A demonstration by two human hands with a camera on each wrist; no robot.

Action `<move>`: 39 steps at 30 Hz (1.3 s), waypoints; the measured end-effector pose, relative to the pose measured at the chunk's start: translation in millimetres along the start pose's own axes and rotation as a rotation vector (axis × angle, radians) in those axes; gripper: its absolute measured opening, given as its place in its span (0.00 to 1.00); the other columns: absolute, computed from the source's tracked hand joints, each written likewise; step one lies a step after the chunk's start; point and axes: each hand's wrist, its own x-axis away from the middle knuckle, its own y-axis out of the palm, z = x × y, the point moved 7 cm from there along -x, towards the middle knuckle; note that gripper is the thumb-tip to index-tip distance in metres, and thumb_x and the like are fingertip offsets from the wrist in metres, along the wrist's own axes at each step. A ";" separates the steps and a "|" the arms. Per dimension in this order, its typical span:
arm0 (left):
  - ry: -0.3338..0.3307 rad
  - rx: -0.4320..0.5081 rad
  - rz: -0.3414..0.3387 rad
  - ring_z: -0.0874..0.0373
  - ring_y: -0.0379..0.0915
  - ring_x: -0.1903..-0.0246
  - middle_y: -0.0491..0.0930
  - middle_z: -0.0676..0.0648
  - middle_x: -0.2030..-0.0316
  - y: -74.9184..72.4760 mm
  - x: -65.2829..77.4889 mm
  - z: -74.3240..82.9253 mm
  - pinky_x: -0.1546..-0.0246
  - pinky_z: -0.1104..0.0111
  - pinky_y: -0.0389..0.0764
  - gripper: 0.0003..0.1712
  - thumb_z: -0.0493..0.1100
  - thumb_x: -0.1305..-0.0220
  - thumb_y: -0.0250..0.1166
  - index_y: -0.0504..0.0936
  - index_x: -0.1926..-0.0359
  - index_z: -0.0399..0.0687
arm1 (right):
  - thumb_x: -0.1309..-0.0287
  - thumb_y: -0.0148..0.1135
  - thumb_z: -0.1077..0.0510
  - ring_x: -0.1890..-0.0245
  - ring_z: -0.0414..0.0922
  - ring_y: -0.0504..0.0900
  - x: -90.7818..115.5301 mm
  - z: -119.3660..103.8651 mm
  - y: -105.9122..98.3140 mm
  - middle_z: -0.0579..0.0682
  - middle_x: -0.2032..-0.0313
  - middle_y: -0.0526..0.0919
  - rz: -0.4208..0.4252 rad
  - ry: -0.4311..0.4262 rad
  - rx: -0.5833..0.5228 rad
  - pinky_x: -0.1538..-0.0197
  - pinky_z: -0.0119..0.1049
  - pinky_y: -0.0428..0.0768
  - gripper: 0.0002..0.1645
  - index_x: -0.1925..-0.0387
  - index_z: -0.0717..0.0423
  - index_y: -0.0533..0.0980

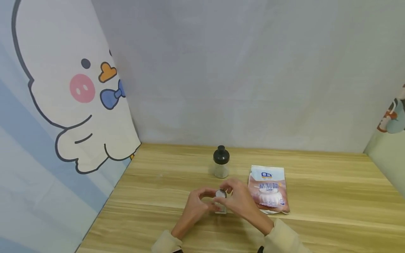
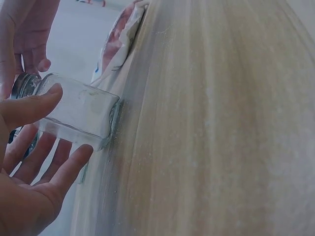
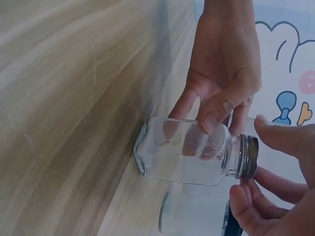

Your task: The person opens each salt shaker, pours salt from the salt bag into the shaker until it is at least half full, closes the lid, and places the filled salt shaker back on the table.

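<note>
A small square clear glass jar (image 3: 182,157) stands upright on the wooden table (image 1: 152,196), with a metal screw lid (image 1: 220,193) on its neck. My left hand (image 1: 197,205) grips the jar's body between thumb and fingers, as the left wrist view also shows. From the other side, my right hand (image 1: 241,198) has thumb and fingertips around the lid's edge. Through the glass (image 2: 81,105) the jar looks empty apart from a few marks.
Behind the hands stands a glass bottle with a black cap (image 1: 221,156). A printed packet (image 1: 269,189) lies flat to the right, close to my right hand. Pale cloth walls (image 1: 246,88) rise at the table's back, with a cartoon print (image 1: 82,105) on the left.
</note>
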 end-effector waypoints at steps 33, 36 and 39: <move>0.038 -0.007 0.021 0.55 0.78 0.57 0.84 0.49 0.62 -0.2 -8.8 -27.6 0.43 0.51 0.70 0.25 0.35 0.62 0.77 0.83 0.58 0.44 | 0.66 0.74 0.61 0.70 0.41 0.71 -10.8 -21.8 5.6 0.47 0.71 0.76 -0.144 -0.151 0.206 0.70 0.31 0.72 0.10 0.76 0.56 0.80; 0.034 -0.002 0.025 0.55 0.78 0.57 0.84 0.49 0.62 -0.4 -9.5 -29.8 0.43 0.52 0.71 0.25 0.35 0.63 0.78 0.84 0.58 0.44 | 0.69 0.70 0.65 0.70 0.41 0.71 -11.4 -24.9 7.3 0.47 0.72 0.76 -0.186 -0.210 0.207 0.70 0.31 0.72 0.11 0.75 0.56 0.81; 0.037 0.007 0.024 0.54 0.78 0.57 0.84 0.48 0.61 -0.1 -9.0 -29.7 0.44 0.51 0.71 0.26 0.35 0.63 0.78 0.83 0.57 0.43 | 0.72 0.68 0.67 0.70 0.42 0.71 -11.5 -27.6 8.4 0.47 0.72 0.76 -0.220 -0.263 0.200 0.69 0.30 0.72 0.13 0.74 0.58 0.82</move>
